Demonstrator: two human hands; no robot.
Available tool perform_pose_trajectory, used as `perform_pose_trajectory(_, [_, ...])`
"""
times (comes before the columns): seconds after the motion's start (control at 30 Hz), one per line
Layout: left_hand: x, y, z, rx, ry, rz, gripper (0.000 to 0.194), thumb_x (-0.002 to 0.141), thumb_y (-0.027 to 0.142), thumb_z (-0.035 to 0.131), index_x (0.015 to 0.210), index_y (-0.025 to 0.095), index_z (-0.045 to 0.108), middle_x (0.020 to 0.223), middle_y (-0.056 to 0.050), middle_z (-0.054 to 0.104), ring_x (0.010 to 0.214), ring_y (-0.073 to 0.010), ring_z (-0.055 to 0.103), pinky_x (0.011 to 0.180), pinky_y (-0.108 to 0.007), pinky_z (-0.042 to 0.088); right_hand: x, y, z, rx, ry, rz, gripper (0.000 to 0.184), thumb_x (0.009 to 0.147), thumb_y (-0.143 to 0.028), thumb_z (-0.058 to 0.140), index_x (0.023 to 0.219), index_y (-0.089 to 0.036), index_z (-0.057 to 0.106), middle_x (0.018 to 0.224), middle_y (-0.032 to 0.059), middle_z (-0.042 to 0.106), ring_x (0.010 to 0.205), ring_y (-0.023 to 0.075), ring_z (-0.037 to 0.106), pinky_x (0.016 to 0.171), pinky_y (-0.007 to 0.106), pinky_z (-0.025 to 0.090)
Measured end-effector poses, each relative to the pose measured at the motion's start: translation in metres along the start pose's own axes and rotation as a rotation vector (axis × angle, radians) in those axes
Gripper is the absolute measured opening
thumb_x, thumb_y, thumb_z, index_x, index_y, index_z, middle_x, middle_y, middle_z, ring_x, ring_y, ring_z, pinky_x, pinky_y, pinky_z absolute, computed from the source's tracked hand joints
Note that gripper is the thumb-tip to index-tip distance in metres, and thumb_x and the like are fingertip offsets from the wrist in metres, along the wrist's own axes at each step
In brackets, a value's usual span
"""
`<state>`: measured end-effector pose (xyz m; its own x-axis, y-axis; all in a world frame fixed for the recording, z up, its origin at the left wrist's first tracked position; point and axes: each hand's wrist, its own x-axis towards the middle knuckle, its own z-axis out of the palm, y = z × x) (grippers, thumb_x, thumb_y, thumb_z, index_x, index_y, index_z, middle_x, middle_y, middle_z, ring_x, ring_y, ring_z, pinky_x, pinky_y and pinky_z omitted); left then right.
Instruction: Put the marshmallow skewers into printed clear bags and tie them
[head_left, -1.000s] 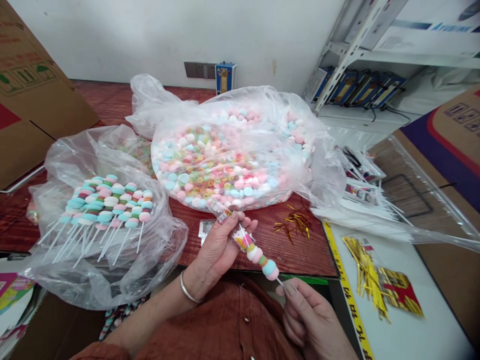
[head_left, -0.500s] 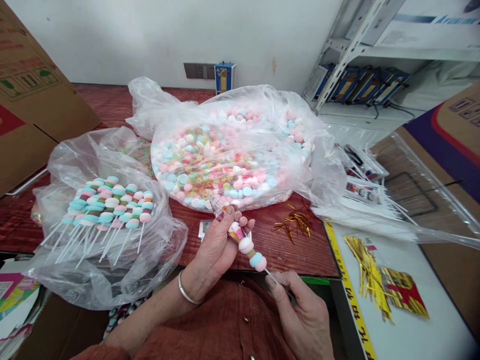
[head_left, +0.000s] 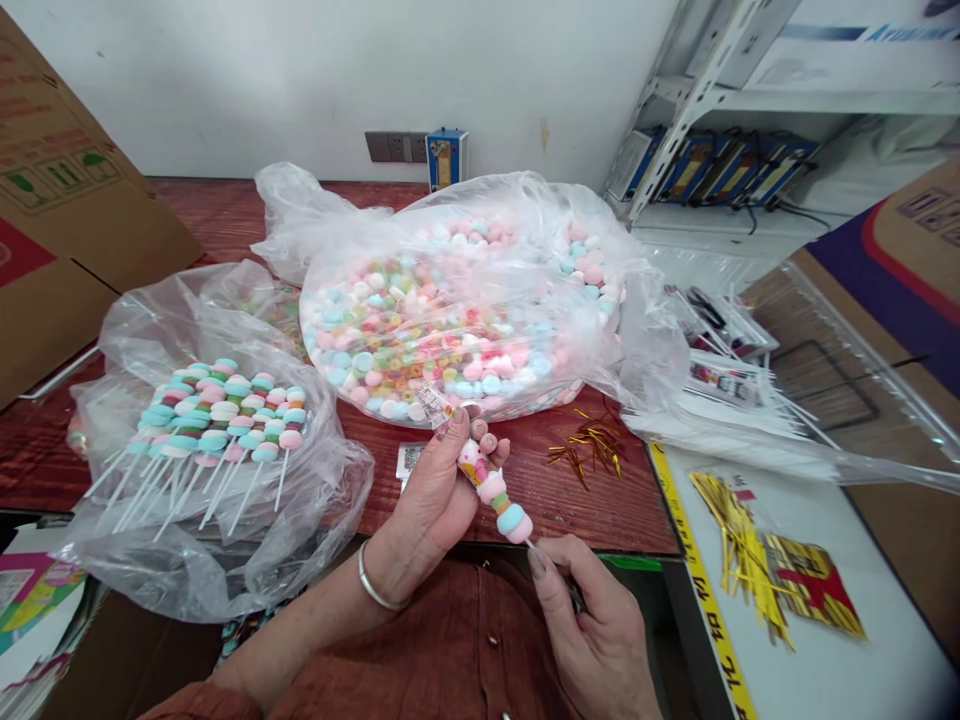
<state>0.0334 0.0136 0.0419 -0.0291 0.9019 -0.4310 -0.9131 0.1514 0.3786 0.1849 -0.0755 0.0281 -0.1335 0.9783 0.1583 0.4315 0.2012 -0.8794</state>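
Observation:
My left hand (head_left: 442,465) is closed around a small clear bag with colourful print (head_left: 433,408), whose end sticks up past my thumb. The upper part of a marshmallow skewer (head_left: 511,518) is at the bag's lower end, partly hidden by print and fingers. White, pink, green-orange and blue pieces show on it. My right hand (head_left: 589,610) pinches the skewer's white stick just below the bottom pink marshmallow. Left of my hands, several finished-looking marshmallow skewers (head_left: 225,412) lie on a crumpled clear plastic bag (head_left: 300,545).
Behind my hands is a large round heap of marshmallows and gummy rings (head_left: 472,365) under clear plastic. Gold twist ties (head_left: 596,440) lie on the red-brown table (head_left: 510,500); yellow ties (head_left: 742,560) lie at right. White sticks (head_left: 742,410) and cardboard boxes (head_left: 60,220) flank the table.
My right hand has shifted slightly left towards my left hand, with the skewer's stick still pinched. The lower marshmallows sit marginally closer to the bag. My left hand has hardly moved.

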Motion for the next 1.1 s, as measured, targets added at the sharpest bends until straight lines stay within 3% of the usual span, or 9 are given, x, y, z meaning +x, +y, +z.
perform_pose_trajectory(0.17, [-0.001, 0.002, 0.006, -0.034, 0.029, -0.005, 0.007, 0.085, 0.021, 0.070, 0.087, 0.016, 0.065, 0.075, 0.002, 0.059, 0.060, -0.0074, 0.055, 0.076, -0.030, 0.058, 0.002, 0.004, 0.001, -0.041, 0.143, -0.154, 0.010, 0.091, -0.021, 0.059, 0.088, -0.021, 0.069, 0.071, -0.0005, 0.061, 0.064, 0.0124, 0.056, 0.063, 0.021, 0.044])
perform_pose_trajectory(0.27, [-0.002, 0.003, 0.009, -0.042, 0.010, -0.014, 0.011, 0.086, 0.025, 0.069, 0.087, 0.015, 0.066, 0.071, 0.002, 0.056, 0.061, -0.0087, 0.055, 0.070, -0.027, 0.058, 0.004, 0.003, 0.004, 0.298, -0.036, 0.207, 0.025, 0.095, -0.040, 0.056, 0.086, -0.019, 0.067, 0.062, -0.0027, 0.051, 0.056, 0.0115, 0.049, 0.053, 0.021, 0.041])
perform_pose_trajectory(0.33, [-0.003, 0.003, 0.011, -0.037, -0.026, -0.001, 0.013, 0.086, 0.027, 0.070, 0.087, 0.015, 0.066, 0.071, 0.002, 0.055, 0.062, -0.0086, 0.054, 0.069, -0.025, 0.057, 0.005, 0.003, 0.007, 0.649, -0.202, 0.495, 0.039, 0.094, -0.054, 0.052, 0.084, -0.019, 0.063, 0.055, -0.0081, 0.035, 0.044, 0.0075, 0.031, 0.042, 0.019, 0.030])
perform_pose_trajectory(0.4, [-0.004, 0.003, 0.013, -0.032, -0.059, 0.010, 0.012, 0.086, 0.025, 0.070, 0.086, 0.014, 0.066, 0.074, 0.001, 0.056, 0.062, -0.0078, 0.054, 0.070, -0.024, 0.056, 0.006, 0.002, 0.009, 0.871, -0.278, 0.630, 0.042, 0.091, -0.060, 0.055, 0.084, -0.019, 0.059, 0.055, -0.0112, 0.027, 0.042, 0.0052, 0.017, 0.039, 0.018, 0.021])
perform_pose_trajectory(0.5, [-0.004, 0.003, 0.015, -0.021, -0.055, 0.012, 0.010, 0.085, 0.023, 0.070, 0.084, 0.014, 0.064, 0.073, 0.002, 0.055, 0.060, -0.0072, 0.053, 0.073, -0.025, 0.057, 0.008, -0.001, 0.009, 0.698, -0.204, 0.501, 0.037, 0.090, -0.053, 0.060, 0.077, -0.019, 0.056, 0.057, -0.0084, 0.036, 0.046, 0.0061, 0.026, 0.043, 0.018, 0.026])
perform_pose_trajectory(0.63, [-0.002, 0.003, 0.016, 0.002, 0.007, -0.002, 0.013, 0.084, 0.024, 0.072, 0.080, 0.015, 0.062, 0.071, 0.002, 0.056, 0.062, -0.0091, 0.057, 0.070, -0.026, 0.057, 0.011, -0.003, 0.006, 0.112, 0.034, 0.069, 0.024, 0.095, -0.031, 0.055, 0.076, -0.019, 0.060, 0.065, -0.0029, 0.053, 0.056, 0.0095, 0.047, 0.055, 0.020, 0.039])
perform_pose_trajectory(0.77, [0.000, 0.003, 0.017, -0.006, 0.042, -0.017, 0.014, 0.089, 0.026, 0.066, 0.081, 0.016, 0.061, 0.073, 0.001, 0.057, 0.063, -0.0099, 0.058, 0.069, -0.026, 0.057, 0.013, 0.000, 0.007, -0.225, 0.188, -0.238, 0.016, 0.092, -0.015, 0.055, 0.079, -0.019, 0.062, 0.063, -0.0028, 0.053, 0.056, 0.0100, 0.051, 0.056, 0.020, 0.039])
perform_pose_trajectory(0.9, [0.001, 0.006, 0.018, -0.051, 0.023, -0.055, 0.022, 0.095, 0.030, 0.057, 0.080, 0.014, 0.060, 0.069, 0.001, 0.055, 0.061, -0.0090, 0.056, 0.073, -0.030, 0.058, 0.015, 0.002, 0.008, -0.287, 0.227, -0.288, 0.015, 0.092, -0.012, 0.055, 0.081, -0.020, 0.062, 0.063, -0.0027, 0.052, 0.056, 0.0107, 0.051, 0.056, 0.020, 0.040])
perform_pose_trajectory(1.1, [-0.002, 0.002, 0.018, -0.043, -0.083, -0.053, 0.021, 0.096, 0.028, 0.056, 0.080, 0.014, 0.058, 0.070, 0.003, 0.053, 0.061, -0.0077, 0.055, 0.077, -0.031, 0.057, 0.018, -0.002, 0.004, -0.052, 0.160, -0.076, 0.019, 0.093, -0.022, 0.056, 0.076, -0.019, 0.063, 0.064, -0.0032, 0.059, 0.055, 0.0094, 0.052, 0.055, 0.017, 0.041])
